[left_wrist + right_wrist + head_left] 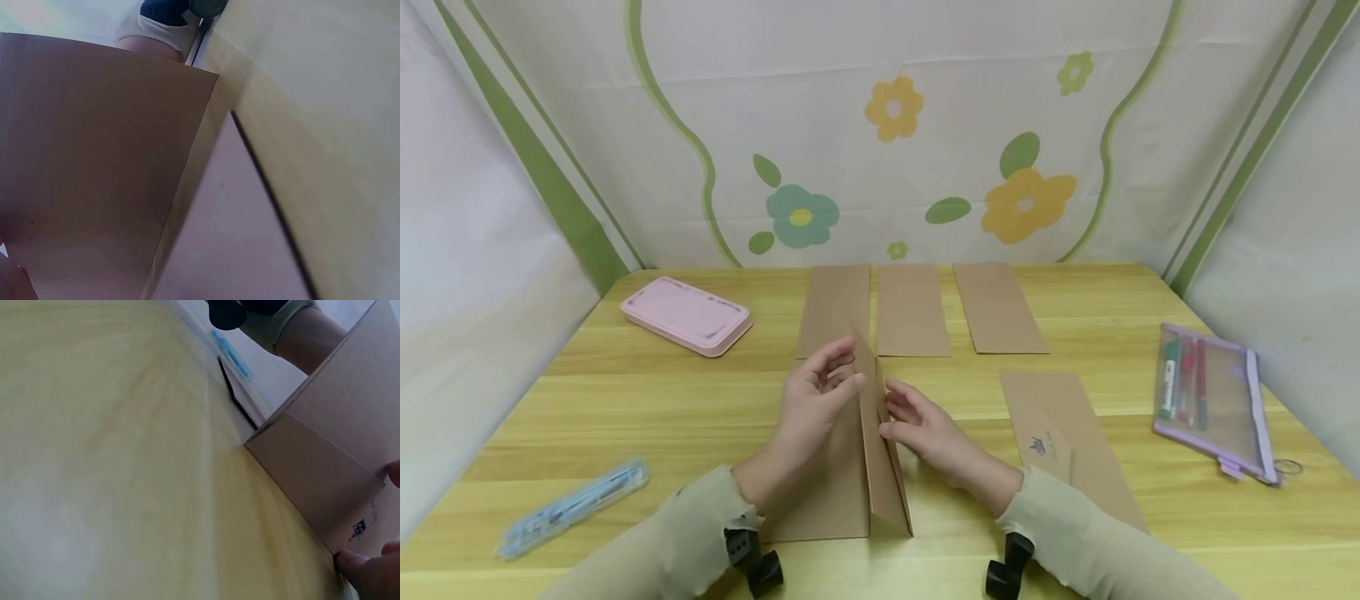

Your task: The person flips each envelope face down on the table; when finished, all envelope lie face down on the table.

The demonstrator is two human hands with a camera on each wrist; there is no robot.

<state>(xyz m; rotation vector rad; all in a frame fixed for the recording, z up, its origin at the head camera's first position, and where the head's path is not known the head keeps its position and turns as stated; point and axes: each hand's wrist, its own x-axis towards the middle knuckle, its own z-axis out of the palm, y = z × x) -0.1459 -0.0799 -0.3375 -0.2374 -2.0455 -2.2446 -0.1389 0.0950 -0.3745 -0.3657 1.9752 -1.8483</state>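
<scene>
A brown kraft paper folder (880, 450) stands on its edge, partly unfolded, in the middle of the table. My left hand (808, 400) holds its left side near the far end, thumb and bent fingers at the paper. From the other side, my right hand (936, 437) grips it, thumb low by the edge and fingers higher. A dark crown print (358, 529) shows on its pocket in the right wrist view. Beneath the left hand a flat brown panel (827, 492) lies on the wood. The left wrist view is mostly brown paper (106, 156), with fingertips only at its lower left.
Three brown folders (913, 312) lie in a row at the back. Another folder with a crown print (1093, 417) is right of my hand. A pink case (687, 315) sits back left, a blue pen pack (576, 504) front left, and a mesh pencil pouch (1225, 408) far right.
</scene>
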